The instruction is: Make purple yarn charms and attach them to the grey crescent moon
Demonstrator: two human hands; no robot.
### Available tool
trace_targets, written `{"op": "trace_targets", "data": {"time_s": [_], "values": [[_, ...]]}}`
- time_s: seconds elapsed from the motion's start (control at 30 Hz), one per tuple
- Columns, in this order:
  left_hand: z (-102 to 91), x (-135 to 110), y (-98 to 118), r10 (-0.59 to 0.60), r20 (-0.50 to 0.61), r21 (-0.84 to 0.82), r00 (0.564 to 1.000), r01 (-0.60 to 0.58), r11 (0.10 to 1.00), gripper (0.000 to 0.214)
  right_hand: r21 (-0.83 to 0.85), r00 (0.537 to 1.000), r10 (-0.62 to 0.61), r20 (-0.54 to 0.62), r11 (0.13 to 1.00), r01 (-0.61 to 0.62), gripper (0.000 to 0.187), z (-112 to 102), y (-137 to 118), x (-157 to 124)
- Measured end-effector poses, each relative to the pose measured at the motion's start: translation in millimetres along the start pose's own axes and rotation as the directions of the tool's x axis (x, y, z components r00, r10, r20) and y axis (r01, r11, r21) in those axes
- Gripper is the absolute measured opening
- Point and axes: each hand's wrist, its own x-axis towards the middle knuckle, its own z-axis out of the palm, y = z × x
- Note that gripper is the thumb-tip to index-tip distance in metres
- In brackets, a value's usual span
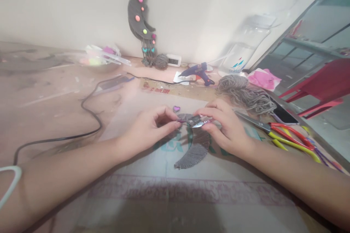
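Between the thumb and fingers of my left hand [153, 125] is the end of a small dark, purple-edged piece [182, 120]. My right hand [222, 125] grips a small silver-bladed tool [199, 123], its tip meeting that piece; blur hides its exact kind. Below both hands, a crescent wrapped in grey yarn [195, 149] lies on a printed sheet [131, 193], its upper part partly covered by my fingers. A little purple heart [176, 109] with a dark border rests just beyond my fingertips.
Scissors [284, 136] with red and yellow handles, a phone [284, 111] and loose grey yarn [246, 93] lie at right. Behind are a purple glue gun [194, 72], a water jug [243, 45] and a decorated crescent [138, 16]. A black cord [90, 111] curves along the left.
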Motion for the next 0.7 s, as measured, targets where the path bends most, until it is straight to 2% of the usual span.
{"op": "trace_targets", "data": {"time_s": [0.13, 0.27, 0.37, 0.43, 0.57, 0.63, 0.7], "values": [[0.1, 0, 0, -0.013, 0.012, -0.017, 1.0, 0.013, 1.0, 0.022, 0.021, 0.999, 0.044, 0.002, 0.999, -0.044, 0.005, 1, 0, -1], [-0.2, 0, 0, -0.024, 0.01, -0.006, 1.0, 0.024, 1.0, 0.021, 0.111, 0.975, 0.221, -0.038, 0.97, -0.215, 0.011, 2, -3, -3], [-0.2, 1, -1, -0.021, 0.009, -0.002, 1.0, 0.021, 1.0, 0.022, 0.245, 0.946, 0.322, -0.025, 0.92, -0.307, 0.01, 2, -7, -2], [-0.1, 1, -1, -0.017, 0.014, -0.013, 1.0, 0.017, 1.0, 0.021, 0.348, 0.919, 0.393, 0.045, 0.856, -0.383, 0.019, 2, -11, 0], [-0.3, 1, -2, -0.019, 0.026, -0.033, 0.999, 0.02, 0.999, 0.021, 0.465, 0.82, 0.478, 0.314, 0.675, -0.572, 0.022, 3, -16, 4], [-0.3, 1, -2, -0.023, 0.024, -0.021, 0.999, 0.024, 0.999, 0.022, 0.5, 0.793, 0.49, 0.362, 0.616, -0.609, 0.024, 3, -17, 6], [-0.4, 1, -2, -0.024, 0.019, -0.007, 1.0, 0.024, 1.0, 0.022, 0.521, 0.782, 0.519, 0.344, 0.587, -0.619, 0.024, 3, -16, 7]]}}
